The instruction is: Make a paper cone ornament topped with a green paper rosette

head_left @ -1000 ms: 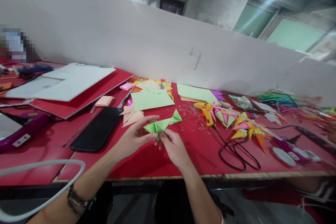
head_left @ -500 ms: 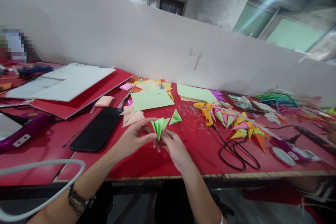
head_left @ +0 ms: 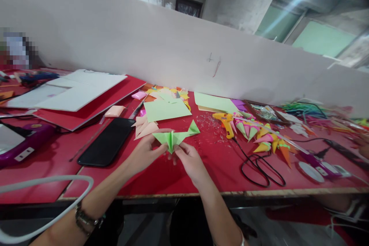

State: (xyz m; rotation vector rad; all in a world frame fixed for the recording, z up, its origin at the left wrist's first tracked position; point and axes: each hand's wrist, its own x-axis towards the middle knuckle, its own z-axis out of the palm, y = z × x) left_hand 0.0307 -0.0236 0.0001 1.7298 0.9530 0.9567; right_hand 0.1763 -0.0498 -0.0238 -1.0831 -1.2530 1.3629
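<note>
Both my hands hold a folded green paper piece [head_left: 170,138] just above the red table [head_left: 178,177]. My left hand [head_left: 145,152] pinches its left flap, fingers closed on the paper. My right hand [head_left: 188,160] grips the lower point of the fold from the right. A small green paper triangle [head_left: 193,127] lies on the table right behind the piece. Several peach folded triangles [head_left: 143,127] lie to the left of it.
A black phone [head_left: 107,141] lies left of my hands. Behind are green sheets [head_left: 166,109], a yellow glue gun [head_left: 227,123] with a black cord [head_left: 259,169], and several coloured paper cones [head_left: 263,134]. White boards [head_left: 69,90] and a purple device [head_left: 25,142] sit at the left.
The green piece was spread, then pressed narrow, and is now opened wide again between my hands. My hands stayed in the same place.
</note>
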